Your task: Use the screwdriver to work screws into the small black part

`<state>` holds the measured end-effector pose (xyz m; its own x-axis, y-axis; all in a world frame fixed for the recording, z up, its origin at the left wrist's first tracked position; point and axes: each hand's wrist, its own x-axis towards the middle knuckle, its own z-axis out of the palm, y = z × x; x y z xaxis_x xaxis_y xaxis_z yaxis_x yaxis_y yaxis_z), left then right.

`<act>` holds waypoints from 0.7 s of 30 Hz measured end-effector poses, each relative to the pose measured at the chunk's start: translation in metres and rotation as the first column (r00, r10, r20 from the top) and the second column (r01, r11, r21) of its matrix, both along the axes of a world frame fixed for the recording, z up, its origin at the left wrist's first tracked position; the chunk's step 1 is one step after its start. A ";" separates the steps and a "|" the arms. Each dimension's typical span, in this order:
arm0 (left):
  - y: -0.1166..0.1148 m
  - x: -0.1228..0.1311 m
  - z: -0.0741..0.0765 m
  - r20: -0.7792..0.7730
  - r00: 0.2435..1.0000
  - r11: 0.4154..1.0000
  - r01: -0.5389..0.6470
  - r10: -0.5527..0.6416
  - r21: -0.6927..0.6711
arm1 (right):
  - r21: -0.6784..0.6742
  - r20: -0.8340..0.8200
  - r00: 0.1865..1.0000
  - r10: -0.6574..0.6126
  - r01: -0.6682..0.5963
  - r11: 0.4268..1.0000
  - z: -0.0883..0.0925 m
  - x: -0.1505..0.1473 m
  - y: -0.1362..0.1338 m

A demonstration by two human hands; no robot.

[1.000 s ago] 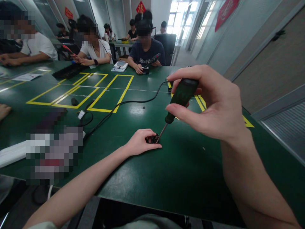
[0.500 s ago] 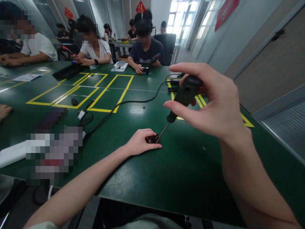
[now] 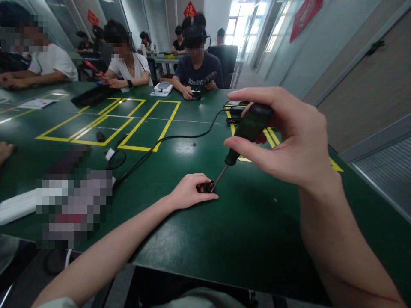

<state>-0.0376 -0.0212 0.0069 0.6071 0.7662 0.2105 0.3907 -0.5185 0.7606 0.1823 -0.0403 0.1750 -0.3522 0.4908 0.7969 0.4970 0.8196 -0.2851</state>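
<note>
My right hand (image 3: pixel 289 137) is closed around the dark handle of a screwdriver (image 3: pixel 245 130), thumb on the near side and index finger along the top. Its thin metal shaft slants down to the left, and the tip meets a small black part with a metal end (image 3: pixel 210 185). That part is pinched in the fingers of my left hand (image 3: pixel 191 191), which rests on the green table (image 3: pixel 199 231). Fingers cover most of the small part, so its exact kind cannot be made out.
A black cable (image 3: pixel 183 136) runs across the table. At left lie a white object (image 3: pixel 19 205) and a blurred-out item (image 3: pixel 83 201). Yellow tape rectangles (image 3: pixel 168 124) mark the surface. Across it, a person in a dark shirt (image 3: pixel 199 68) handles a tool; other people sit at left.
My right hand and the screwdriver handle have turned and shifted slightly to the right. The left hand and the small black part stay in place.
</note>
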 end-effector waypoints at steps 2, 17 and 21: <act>0.000 0.000 0.000 0.001 1.000 1.000 0.003 -0.003 -0.001 | -0.037 -0.020 1.000 0.021 -0.022 0.999 0.000 0.002 -0.001; 0.000 0.000 0.001 0.006 1.000 1.000 0.001 -0.001 -0.002 | -0.141 -0.033 0.992 0.123 -0.126 0.982 0.002 0.004 -0.003; 0.000 0.000 0.002 0.002 1.000 1.000 0.004 -0.004 0.005 | -0.194 -0.053 0.975 0.217 -0.223 0.955 0.003 0.004 -0.005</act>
<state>-0.0374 -0.0213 0.0086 0.6098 0.7626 0.2159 0.3868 -0.5241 0.7588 0.1865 -0.0452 0.1776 -0.4461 0.5523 0.7042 0.2993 0.8336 -0.4642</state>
